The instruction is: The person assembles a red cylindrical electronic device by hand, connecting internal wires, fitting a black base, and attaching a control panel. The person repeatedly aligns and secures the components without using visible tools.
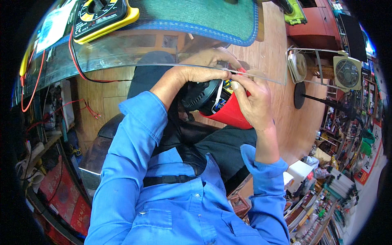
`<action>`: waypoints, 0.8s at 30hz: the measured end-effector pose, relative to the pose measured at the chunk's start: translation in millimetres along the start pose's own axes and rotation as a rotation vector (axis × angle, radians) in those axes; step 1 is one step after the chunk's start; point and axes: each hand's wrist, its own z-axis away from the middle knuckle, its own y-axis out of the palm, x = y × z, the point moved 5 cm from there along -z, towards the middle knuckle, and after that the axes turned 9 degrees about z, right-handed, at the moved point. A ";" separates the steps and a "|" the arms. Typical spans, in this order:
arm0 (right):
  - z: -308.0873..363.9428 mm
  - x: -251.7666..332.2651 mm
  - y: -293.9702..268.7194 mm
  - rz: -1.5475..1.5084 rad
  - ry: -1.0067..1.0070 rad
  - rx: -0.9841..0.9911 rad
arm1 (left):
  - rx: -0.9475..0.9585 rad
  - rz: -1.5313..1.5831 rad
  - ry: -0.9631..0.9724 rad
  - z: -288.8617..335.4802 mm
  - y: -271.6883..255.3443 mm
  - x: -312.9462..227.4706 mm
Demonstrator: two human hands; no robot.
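Observation:
On my lap, below the glass tabletop's edge, rests an opened appliance with a red shell [231, 112] and a round black vented part [200, 94]. Wires, including a white strip [218, 96], show in the gap between them. My left hand [204, 67] reaches over the black part, its fingers closed and partly seen through the glass. From the other side, my right hand [255, 100] bends over the shell, thumb and fingers pinched near the wires. Both hands' fingertips meet close to a small red piece [242, 71]. What they pinch is too small to make out.
Above my hands, the glass tabletop [151, 51] carries a green mat [196, 18] and a yellow-black multimeter [104, 18]. Its red and black leads [77, 67] hang over the edge. Fans [347, 72] stand at right, above crowded shelves of parts [314, 216]. A red box [65, 194] lies lower left.

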 end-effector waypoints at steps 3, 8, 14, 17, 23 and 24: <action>-7.7 -14.1 10.1 -0.097 -0.012 0.113 | 0.004 0.005 0.021 -0.4 1.0 -3.9; -10.8 -17.0 13.1 -0.178 -0.048 0.169 | 0.001 0.009 0.025 1.1 2.0 -1.8; -9.5 -4.4 15.7 -0.205 0.075 0.188 | -0.075 -0.094 0.030 -0.2 3.6 -4.6; -8.9 -3.8 17.5 -0.177 0.103 0.206 | -0.072 -0.067 0.037 0.2 4.3 -6.3; -7.6 -25.5 12.3 -0.293 0.212 0.334 | -0.068 0.037 0.010 2.7 8.9 -4.6; -8.2 -25.6 10.1 -0.258 0.164 0.330 | -0.058 0.028 0.010 1.5 8.9 -4.3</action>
